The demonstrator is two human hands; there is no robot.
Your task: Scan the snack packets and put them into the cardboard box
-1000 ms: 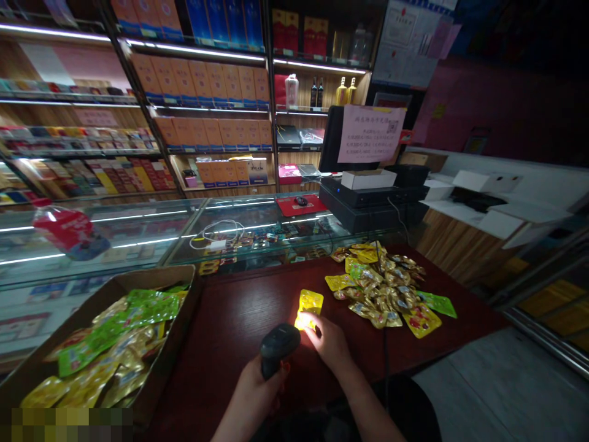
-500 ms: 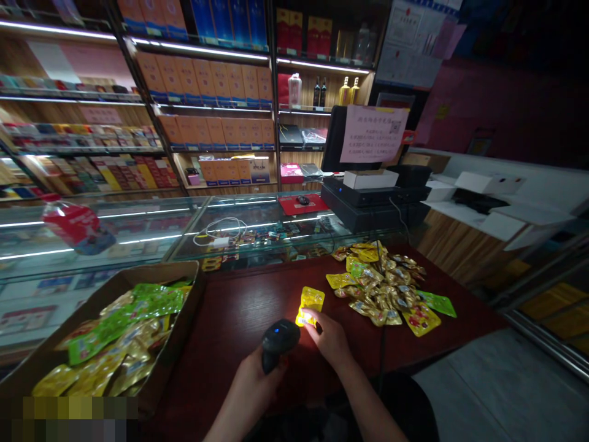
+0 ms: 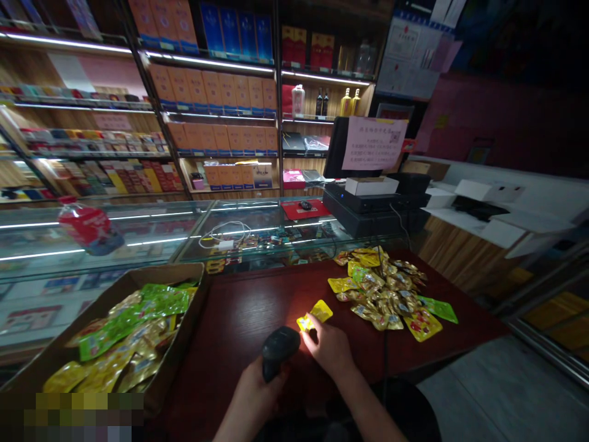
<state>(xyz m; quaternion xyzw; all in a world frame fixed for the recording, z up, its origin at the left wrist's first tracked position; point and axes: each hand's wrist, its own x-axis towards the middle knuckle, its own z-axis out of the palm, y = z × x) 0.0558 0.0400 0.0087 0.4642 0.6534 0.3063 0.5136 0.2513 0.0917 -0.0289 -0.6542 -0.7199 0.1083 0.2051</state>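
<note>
Packet pile (image 3: 391, 288): loose snack packets heaped on the red table (image 3: 239, 319), right of the hands.
Box (image 3: 184, 344): cardboard, left, filled with packets.
Left hand (image 3: 251, 396): fingers wrapped around black scanner (image 3: 278, 350).
Right hand (image 3: 329, 347): fingertips pinching yellow packet (image 3: 315, 314), lit, above the table.

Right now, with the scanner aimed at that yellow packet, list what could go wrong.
1. The small yellow foil snack packet is tilted and glaring under the black handheld barcode scanner, so a read may fail.
2. The right hand pinches only its near edge; it could slip onto the dark red wooden table.
3. The loose pile of gold and yellow packets lies close; scanned and unscanned ones might mix.
</note>
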